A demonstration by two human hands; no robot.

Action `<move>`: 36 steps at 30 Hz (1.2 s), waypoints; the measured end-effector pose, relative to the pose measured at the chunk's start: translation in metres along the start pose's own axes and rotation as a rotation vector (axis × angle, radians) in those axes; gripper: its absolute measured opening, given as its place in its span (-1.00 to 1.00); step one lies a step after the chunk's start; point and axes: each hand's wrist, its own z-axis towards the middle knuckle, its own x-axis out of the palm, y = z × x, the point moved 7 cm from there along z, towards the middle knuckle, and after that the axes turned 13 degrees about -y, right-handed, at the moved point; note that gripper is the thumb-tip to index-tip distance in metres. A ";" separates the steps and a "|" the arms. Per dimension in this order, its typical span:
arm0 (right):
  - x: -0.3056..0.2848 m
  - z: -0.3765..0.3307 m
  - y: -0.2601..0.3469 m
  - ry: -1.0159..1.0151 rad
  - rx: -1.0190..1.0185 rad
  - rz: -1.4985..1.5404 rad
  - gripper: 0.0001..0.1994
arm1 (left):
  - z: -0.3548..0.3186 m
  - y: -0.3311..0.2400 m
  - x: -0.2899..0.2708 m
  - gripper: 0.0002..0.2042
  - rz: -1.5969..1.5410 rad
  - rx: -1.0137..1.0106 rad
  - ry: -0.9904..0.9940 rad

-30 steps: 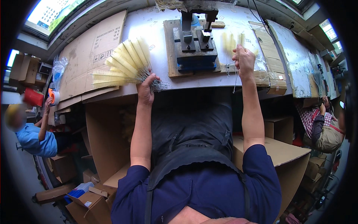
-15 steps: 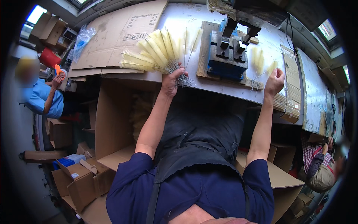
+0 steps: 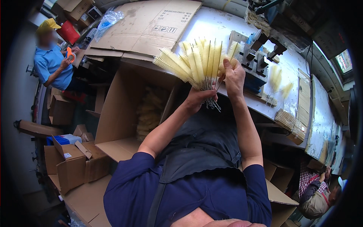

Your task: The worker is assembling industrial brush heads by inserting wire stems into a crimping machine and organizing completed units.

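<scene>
My left hand (image 3: 199,99) is closed round the twisted-wire stems of a fanned bunch of pale yellow bottle brushes (image 3: 196,62). Their bristled heads point away from me, and the looped wire ends stick out below the fist. Beside the bunch, on its right, my right hand (image 3: 233,77) pinches a single bottle brush, whose bristles show above the fingers. Both hands are in front of the table edge, just left of a blue and black metal fixture (image 3: 254,66). A few loose brushes (image 3: 276,77) lie on the table right of that fixture.
An open carton (image 3: 113,102) below the table at left holds many brushes (image 3: 149,113). Flattened cardboard (image 3: 143,22) covers the table's left part. More cartons (image 3: 77,166) stand at lower left. A blue-shirted person (image 3: 53,64) holds an orange tape dispenser (image 3: 70,55); another person (image 3: 315,189) is at far right.
My right hand has come left from the loose brushes on the table to the bunch, bringing a brush. My left hand and its bunch have drawn back from the table. The view has turned.
</scene>
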 end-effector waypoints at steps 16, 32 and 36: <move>-0.070 0.028 -0.024 -0.126 0.465 0.410 -0.60 | 0.034 -0.031 -0.013 -0.69 -0.132 0.078 -0.239; -0.079 0.040 -0.044 -0.008 0.717 0.600 -0.37 | 0.064 0.002 -0.008 -0.80 -0.071 0.229 -0.380; -0.062 0.038 -0.031 0.050 0.741 0.650 -0.29 | 0.059 0.001 -0.015 -0.80 -0.051 0.252 -0.380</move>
